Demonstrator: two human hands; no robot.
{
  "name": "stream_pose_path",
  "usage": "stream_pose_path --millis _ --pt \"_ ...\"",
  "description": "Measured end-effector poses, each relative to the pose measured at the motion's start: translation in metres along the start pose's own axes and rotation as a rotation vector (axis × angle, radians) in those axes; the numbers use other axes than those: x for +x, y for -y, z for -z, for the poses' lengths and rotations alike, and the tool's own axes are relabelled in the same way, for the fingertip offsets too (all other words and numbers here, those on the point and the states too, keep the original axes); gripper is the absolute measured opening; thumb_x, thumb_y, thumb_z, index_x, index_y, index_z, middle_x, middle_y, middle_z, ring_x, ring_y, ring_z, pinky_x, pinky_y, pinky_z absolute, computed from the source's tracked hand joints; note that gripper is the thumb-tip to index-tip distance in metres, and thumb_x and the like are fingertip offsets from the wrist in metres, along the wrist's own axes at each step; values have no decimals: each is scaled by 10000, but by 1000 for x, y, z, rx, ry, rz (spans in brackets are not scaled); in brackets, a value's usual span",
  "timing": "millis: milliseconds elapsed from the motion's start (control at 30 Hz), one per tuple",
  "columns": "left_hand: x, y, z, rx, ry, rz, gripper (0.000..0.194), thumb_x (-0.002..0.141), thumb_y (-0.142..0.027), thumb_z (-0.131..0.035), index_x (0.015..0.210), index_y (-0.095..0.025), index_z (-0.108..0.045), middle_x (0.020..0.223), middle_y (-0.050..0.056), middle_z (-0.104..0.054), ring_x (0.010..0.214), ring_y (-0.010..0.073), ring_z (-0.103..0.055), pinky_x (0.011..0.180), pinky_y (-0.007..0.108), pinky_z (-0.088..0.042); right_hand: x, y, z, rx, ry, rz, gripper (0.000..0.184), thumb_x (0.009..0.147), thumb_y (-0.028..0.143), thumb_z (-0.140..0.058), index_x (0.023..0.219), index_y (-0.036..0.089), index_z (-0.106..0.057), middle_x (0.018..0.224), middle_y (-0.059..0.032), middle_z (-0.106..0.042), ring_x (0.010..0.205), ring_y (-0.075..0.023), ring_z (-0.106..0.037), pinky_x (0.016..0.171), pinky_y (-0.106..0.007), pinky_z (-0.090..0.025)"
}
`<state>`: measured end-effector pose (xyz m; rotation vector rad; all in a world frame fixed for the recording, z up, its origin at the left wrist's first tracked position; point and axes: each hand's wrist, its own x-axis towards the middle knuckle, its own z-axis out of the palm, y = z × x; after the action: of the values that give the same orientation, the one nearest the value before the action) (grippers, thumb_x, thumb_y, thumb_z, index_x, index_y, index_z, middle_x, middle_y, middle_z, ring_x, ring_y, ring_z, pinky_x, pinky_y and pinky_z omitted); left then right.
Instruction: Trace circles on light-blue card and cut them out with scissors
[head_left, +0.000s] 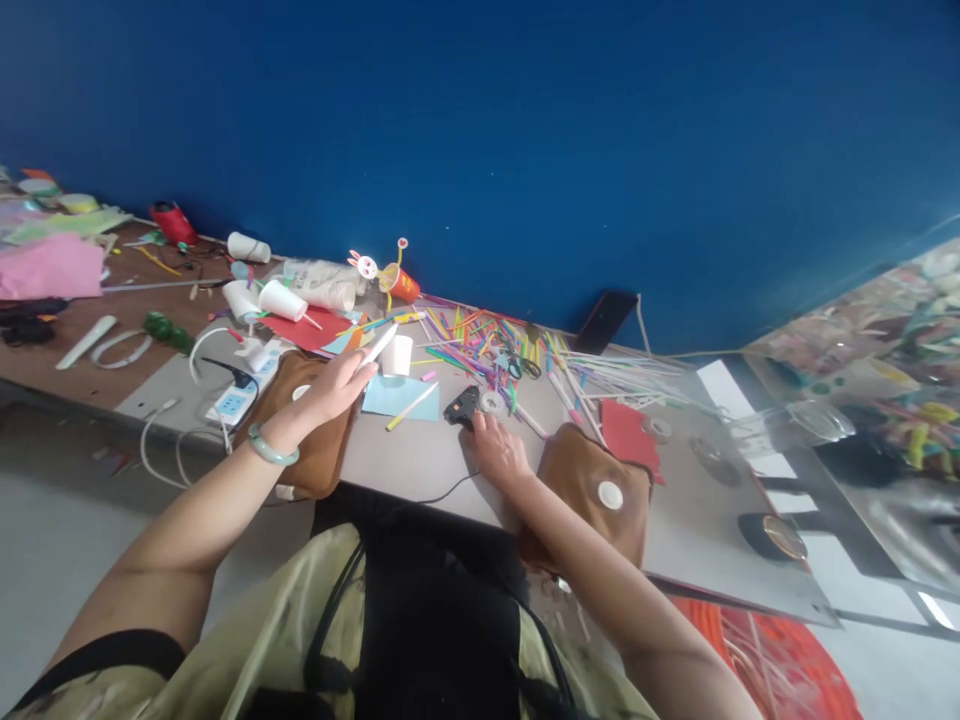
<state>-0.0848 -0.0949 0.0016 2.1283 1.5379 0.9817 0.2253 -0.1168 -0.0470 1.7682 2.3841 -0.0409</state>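
My left hand point(337, 385), with a pale bangle at its wrist, reaches over a brown cushion. Its closed fingers hold a slim white strip point(380, 345) that tilts up beside an upright white paper cup point(397, 355). My right hand point(496, 450) is closed round the handle of a black glue gun point(463, 406), which lies low on the table and points left. A thin dark cord point(450, 490) trails toward the table's front edge. Between the hands is a sheet of light blue paper point(409, 398) with a yellow-and-white pen point(411, 407) across it.
Several coloured sticks and pipe cleaners point(480, 340) cover the back, with scissors point(525, 368) among them. Brown cushions point(607, 475) lie at both forearms. Left are a power strip point(238, 398) and paper cups point(283, 299). A decorated orange cup point(403, 284) stands by the blue wall.
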Motion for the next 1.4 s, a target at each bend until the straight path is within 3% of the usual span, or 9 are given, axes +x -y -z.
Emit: stream_pose_path --millis 167,333,433,567,700,800,1033,1200,1400 --pt "14 1 -9 -10 50 -15 271 986 -411 -404 830 -210 -497 799 43 -592 783 199 -594 764 331 -485 -7 -32 -3 6 -11 1 330 1036 304 -373 1314 181 -501 1195 -144 -635 1044 -276 -646 756 -355 -511" --pt "25 -8 -12 5 61 104 296 970 -385 -425 722 -228 -384 689 0 -479 636 160 -483 624 304 -392 -10 -50 5 -112 -219 74 210 953 230 -542 1126 155 -634 1066 -178 -646 998 -328 -589 797 -425 -475" --pt "21 -13 -22 14 49 204 325 972 -406 -418 705 -228 -366 665 -6 -467 601 151 -461 579 296 -337 1 -36 16 -61 -323 236 144 939 234 -582 1031 165 -669 1098 -176 -639 1038 -322 -554 856 -423 -451" --pt "1 -15 -43 26 90 266 352 980 -452 -406 709 -227 -402 631 1 -503 582 162 -491 564 293 -310 35 0 22 0 -268 508 214 948 183 -558 1136 151 -655 1191 -163 -642 1080 -292 -564 915 -401 -446" --pt "-16 -11 -63 38 86 283 341 982 -442 -405 721 -223 -436 659 26 -561 628 187 -555 593 294 -343 70 27 18 -6 -245 667 367 943 202 -603 1299 119 -578 1350 -203 -579 1191 -303 -544 994 -430 -422" --pt "-22 -9 -71 33 71 262 351 995 -430 -386 731 -213 -467 681 42 -582 654 193 -570 624 303 -377 81 36 15 -14 -210 798 345 957 193 -587 1293 116 -577 1275 -172 -630 1162 -270 -572 1043 -419 -395" --pt "-41 -13 -91 -54 74 191 294 1002 -359 -382 906 -175 -591 860 79 -641 847 222 -621 840 376 -484 65 20 11 -52 -212 846 155 987 207 -538 1074 130 -641 1078 -116 -686 1005 -230 -626 1011 -391 -401" --pt "-64 -35 -108 -150 35 138 243 996 -319 -405 1110 -190 -577 1053 122 -649 1037 259 -615 976 446 -476 52 -8 3 -21 -229 876 212 1004 137 -455 948 153 -658 1035 -108 -699 965 -203 -635 1029 -394 -398" --pt "-67 -46 -111 -167 56 154 260 1011 -313 -337 1100 -172 -537 1026 138 -627 981 270 -611 914 445 -487 51 -26 -3 261 -289 838 184 950 261 -587 1080 171 -683 1103 -115 -729 1082 -230 -652 1117 -459 -365"
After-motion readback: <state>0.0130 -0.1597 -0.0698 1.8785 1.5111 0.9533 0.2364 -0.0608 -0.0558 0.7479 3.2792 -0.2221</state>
